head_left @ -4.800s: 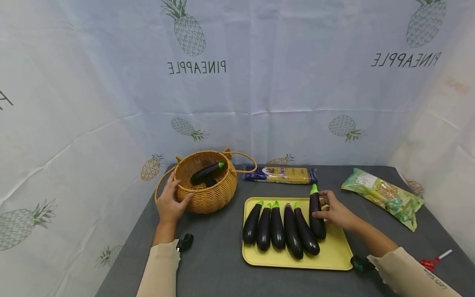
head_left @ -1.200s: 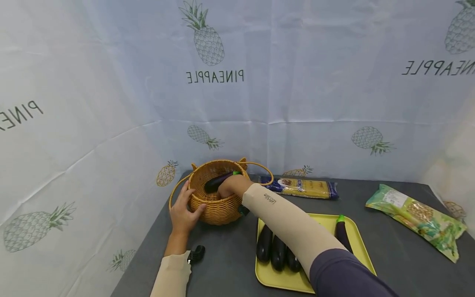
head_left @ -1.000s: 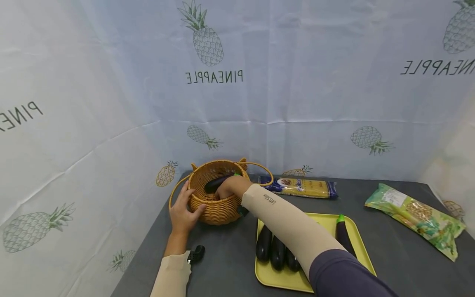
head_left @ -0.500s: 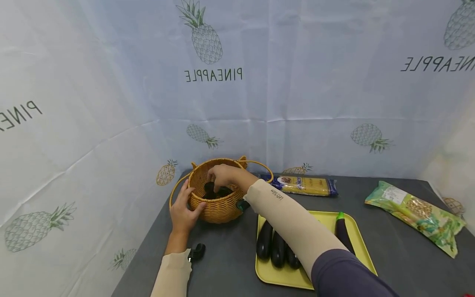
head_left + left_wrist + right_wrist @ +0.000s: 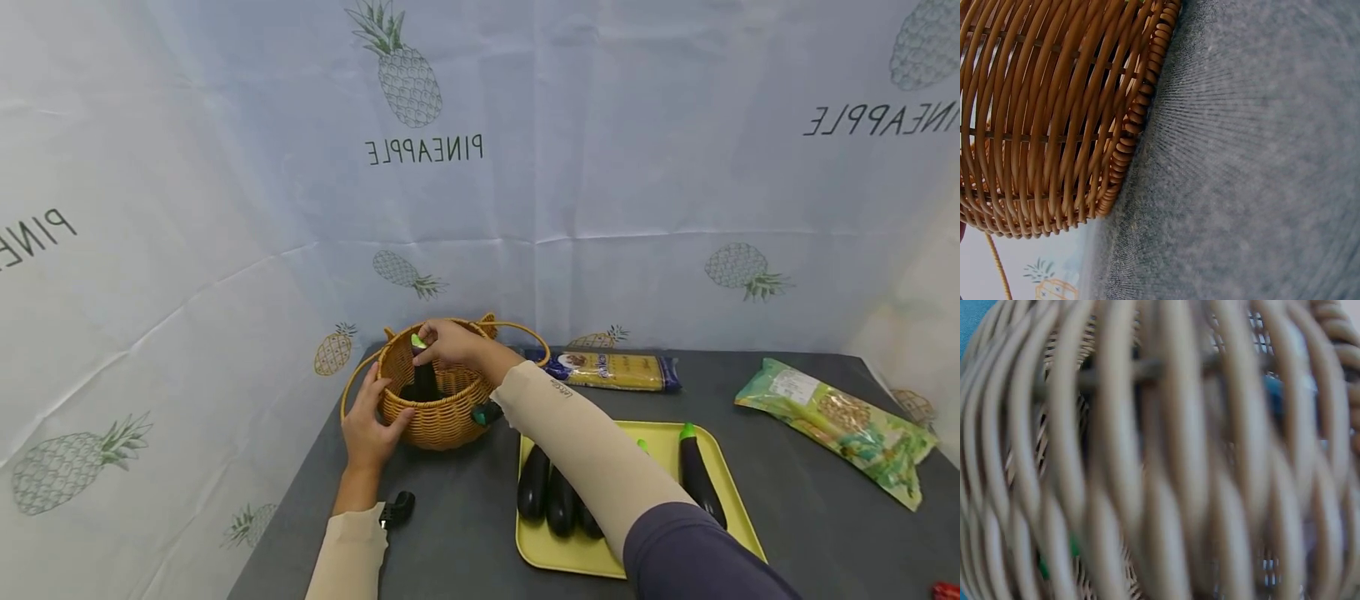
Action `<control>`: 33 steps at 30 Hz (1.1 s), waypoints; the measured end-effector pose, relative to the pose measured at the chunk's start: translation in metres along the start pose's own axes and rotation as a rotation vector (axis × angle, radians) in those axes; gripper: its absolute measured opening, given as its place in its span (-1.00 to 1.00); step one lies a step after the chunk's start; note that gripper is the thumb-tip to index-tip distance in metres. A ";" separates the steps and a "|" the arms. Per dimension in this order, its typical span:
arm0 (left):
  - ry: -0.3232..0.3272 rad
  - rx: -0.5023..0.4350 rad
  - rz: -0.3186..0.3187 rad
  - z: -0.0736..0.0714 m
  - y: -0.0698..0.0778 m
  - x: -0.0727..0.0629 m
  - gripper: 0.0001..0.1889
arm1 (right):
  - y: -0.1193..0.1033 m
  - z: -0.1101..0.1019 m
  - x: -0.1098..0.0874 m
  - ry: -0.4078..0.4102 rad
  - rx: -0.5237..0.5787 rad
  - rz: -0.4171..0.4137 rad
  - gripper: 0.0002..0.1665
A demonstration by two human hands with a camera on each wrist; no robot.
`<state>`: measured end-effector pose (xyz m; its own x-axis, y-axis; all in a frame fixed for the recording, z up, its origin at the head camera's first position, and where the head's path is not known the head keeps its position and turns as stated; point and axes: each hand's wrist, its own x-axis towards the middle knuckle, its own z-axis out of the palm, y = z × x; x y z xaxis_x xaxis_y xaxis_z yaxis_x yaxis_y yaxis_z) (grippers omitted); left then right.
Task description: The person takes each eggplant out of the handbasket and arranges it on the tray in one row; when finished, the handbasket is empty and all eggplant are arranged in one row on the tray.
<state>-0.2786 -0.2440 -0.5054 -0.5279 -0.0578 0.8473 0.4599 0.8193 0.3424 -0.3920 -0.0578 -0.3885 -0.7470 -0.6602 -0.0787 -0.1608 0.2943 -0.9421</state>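
A round wicker basket [image 5: 442, 427] with a thin looped handle stands at the table's left. My left hand [image 5: 371, 425] grips its near-left rim, thumb against the outer wall. Over the basket's opening, my right hand [image 5: 453, 343] pinches a dark purple eggplant [image 5: 424, 379] close to its green stem end. That eggplant stands nearly upright, its lower end down inside the basket among dark shapes. The left wrist view shows the basket's woven side [image 5: 1041, 125] against the grey table. Blurred wicker [image 5: 1179, 450] fills the right wrist view, hiding the hand.
A yellow tray [image 5: 570, 558] holds several eggplants [image 5: 533, 485], partly hidden under my right arm; one eggplant [image 5: 699, 479] lies at its right side. Behind are a yellow-and-blue packet [image 5: 618, 371] and, farther right, a green bag [image 5: 836, 429]. A red thing [image 5: 943, 591] shows at the lower right edge.
My right hand has gone from an eggplant on the tray into the basket. Over the last half second it has risen slightly, with an eggplant now upright in its fingers. The left hand stays put.
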 end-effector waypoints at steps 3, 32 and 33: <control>0.012 -0.004 0.001 0.000 0.002 0.001 -0.15 | -0.007 -0.009 -0.007 0.008 0.064 -0.008 -0.53; 0.002 -0.025 -0.009 -0.004 0.004 -0.002 -0.19 | 0.000 -0.163 -0.189 0.207 -0.016 -0.027 -0.54; -0.003 -0.024 -0.011 -0.004 0.004 -0.001 -0.19 | 0.006 -0.167 -0.199 0.219 -0.023 -0.011 -0.53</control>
<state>-0.2733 -0.2425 -0.5033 -0.5346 -0.0649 0.8426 0.4710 0.8049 0.3609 -0.3520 0.1907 -0.3237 -0.8668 -0.4987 0.0069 -0.1831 0.3053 -0.9345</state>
